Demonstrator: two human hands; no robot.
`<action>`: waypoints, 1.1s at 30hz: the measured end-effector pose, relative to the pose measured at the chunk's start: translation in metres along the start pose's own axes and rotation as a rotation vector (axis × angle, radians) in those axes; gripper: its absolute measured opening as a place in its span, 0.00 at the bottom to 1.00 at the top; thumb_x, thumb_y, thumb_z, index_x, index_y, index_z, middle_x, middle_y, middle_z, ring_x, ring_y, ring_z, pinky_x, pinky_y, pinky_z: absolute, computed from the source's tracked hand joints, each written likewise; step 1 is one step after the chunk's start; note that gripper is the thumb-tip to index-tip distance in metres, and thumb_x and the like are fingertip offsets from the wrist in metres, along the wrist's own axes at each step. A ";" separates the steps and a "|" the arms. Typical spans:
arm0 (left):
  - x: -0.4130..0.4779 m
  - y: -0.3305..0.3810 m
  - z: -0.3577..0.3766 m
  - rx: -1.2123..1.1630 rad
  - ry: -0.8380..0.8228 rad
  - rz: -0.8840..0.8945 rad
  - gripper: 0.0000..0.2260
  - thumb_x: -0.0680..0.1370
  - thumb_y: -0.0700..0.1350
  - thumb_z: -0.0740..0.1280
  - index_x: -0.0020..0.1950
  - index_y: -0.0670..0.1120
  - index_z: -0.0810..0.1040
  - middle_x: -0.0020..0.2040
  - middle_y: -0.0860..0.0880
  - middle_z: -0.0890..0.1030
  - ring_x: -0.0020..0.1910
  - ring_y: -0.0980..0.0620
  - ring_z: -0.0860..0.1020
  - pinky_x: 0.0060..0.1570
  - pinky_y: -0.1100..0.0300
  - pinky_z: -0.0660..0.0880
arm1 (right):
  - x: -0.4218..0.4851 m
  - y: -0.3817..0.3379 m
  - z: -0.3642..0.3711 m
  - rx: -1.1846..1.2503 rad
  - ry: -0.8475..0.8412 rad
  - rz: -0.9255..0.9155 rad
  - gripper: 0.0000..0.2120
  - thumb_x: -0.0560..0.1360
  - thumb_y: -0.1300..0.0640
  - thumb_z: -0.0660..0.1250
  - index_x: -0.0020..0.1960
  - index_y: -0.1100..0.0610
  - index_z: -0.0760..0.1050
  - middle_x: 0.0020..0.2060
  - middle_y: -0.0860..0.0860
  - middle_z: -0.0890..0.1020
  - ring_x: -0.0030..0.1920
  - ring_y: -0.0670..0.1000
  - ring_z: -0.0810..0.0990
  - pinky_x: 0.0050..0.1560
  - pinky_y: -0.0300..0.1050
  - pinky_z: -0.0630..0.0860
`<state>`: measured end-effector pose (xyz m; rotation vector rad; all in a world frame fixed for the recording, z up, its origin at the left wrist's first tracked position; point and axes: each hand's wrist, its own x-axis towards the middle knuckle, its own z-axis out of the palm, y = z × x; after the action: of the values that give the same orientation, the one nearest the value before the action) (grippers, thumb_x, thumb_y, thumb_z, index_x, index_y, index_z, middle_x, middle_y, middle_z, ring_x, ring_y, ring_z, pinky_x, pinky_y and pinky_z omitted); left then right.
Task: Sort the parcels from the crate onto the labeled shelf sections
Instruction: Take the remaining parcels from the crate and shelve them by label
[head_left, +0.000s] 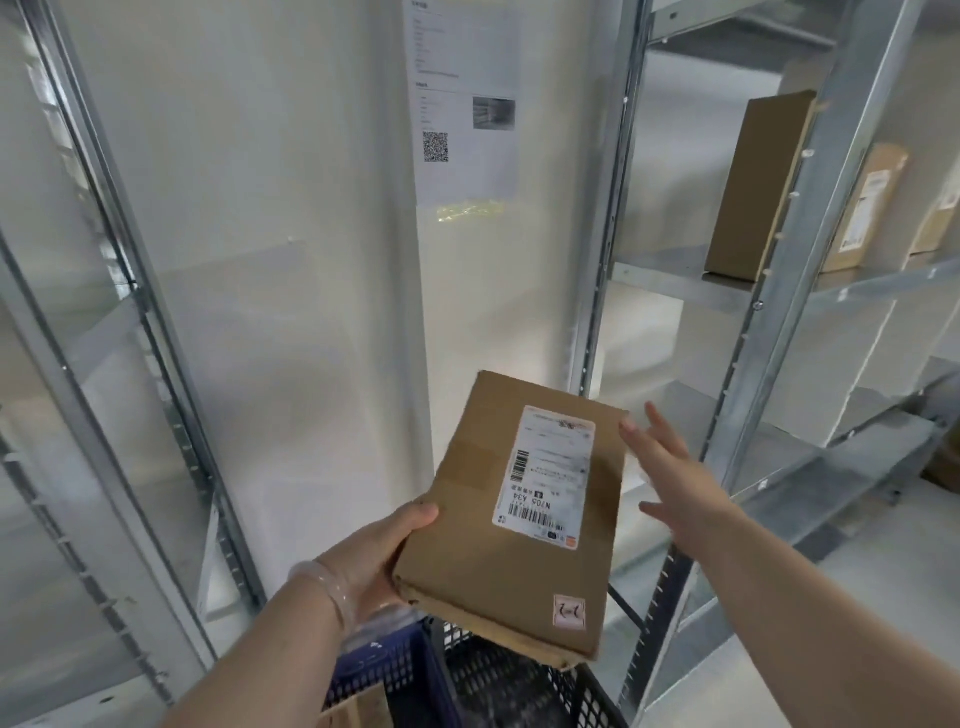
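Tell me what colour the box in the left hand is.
The box is brown; the head view shows it best.

The white shipping label (545, 473) on the flat brown cardboard parcel (509, 561) reads "N705 A34" in large print, upside down from here, with barcodes beside it; its smaller lines are blurred. A pink square sticker (569, 612) at the parcel's near right corner bears an unreadable mark. The white paper sheet (467, 171) on the far wall carries a QR code (435, 146); its text is too faint to read
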<state>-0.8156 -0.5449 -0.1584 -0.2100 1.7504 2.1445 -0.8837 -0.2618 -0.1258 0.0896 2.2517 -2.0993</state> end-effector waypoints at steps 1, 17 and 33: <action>0.002 0.002 0.005 0.033 -0.004 -0.022 0.24 0.70 0.56 0.67 0.62 0.45 0.76 0.50 0.43 0.86 0.50 0.45 0.81 0.51 0.47 0.78 | 0.004 -0.003 -0.007 -0.008 -0.027 0.029 0.35 0.72 0.35 0.66 0.75 0.35 0.55 0.75 0.48 0.63 0.74 0.57 0.61 0.69 0.63 0.65; 0.068 0.012 0.136 -0.023 0.325 0.256 0.33 0.68 0.67 0.72 0.70 0.59 0.70 0.62 0.56 0.80 0.63 0.50 0.76 0.65 0.40 0.71 | 0.015 0.015 -0.059 0.412 0.414 0.217 0.31 0.72 0.42 0.72 0.70 0.46 0.64 0.57 0.51 0.73 0.56 0.58 0.74 0.56 0.61 0.78; 0.087 0.081 0.121 -0.018 0.752 0.528 0.32 0.71 0.54 0.76 0.73 0.56 0.68 0.69 0.51 0.72 0.60 0.53 0.76 0.59 0.58 0.69 | 0.027 0.020 -0.057 0.504 -0.054 0.174 0.26 0.70 0.45 0.71 0.67 0.45 0.71 0.52 0.52 0.85 0.55 0.60 0.82 0.50 0.61 0.80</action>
<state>-0.9123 -0.4254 -0.0875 -0.7032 2.4010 2.6717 -0.9097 -0.2034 -0.1436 0.2375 1.5713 -2.4734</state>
